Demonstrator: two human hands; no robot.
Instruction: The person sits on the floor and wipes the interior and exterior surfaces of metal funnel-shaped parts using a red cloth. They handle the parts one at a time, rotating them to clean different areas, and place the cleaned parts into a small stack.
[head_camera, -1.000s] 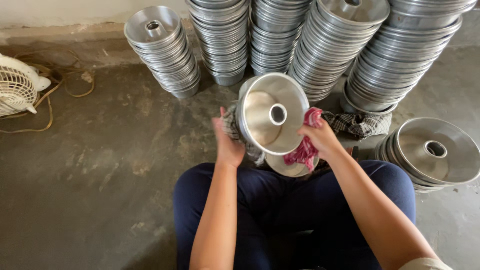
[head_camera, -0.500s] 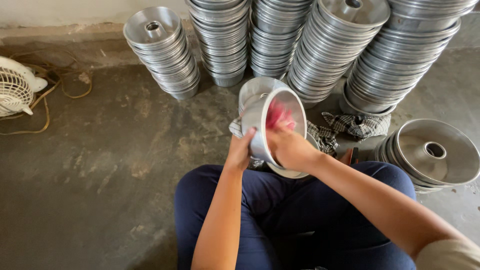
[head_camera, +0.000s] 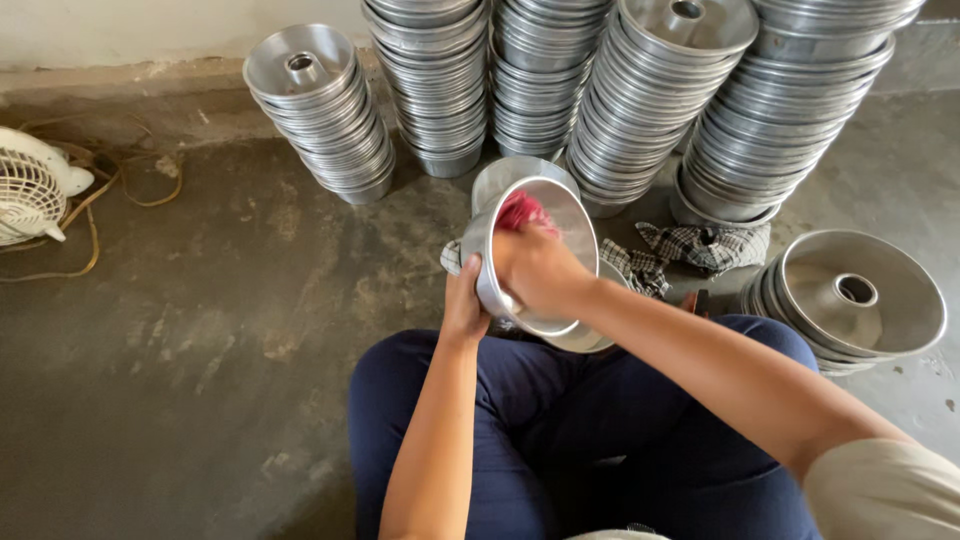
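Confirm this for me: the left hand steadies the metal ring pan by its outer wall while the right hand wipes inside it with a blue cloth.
Not quite: the cloth is red-pink, not blue. The head view shows it bunched under the right hand inside the metal ring pan. The rest holds: the left hand grips the pan's outer wall from the side.

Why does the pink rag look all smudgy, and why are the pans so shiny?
In the head view, the pink rag and right hand are smeared by motion blur inside the pan; the left hand looks sharper; soft daylight gives pale glare on the stacked pans, with faint shadows.
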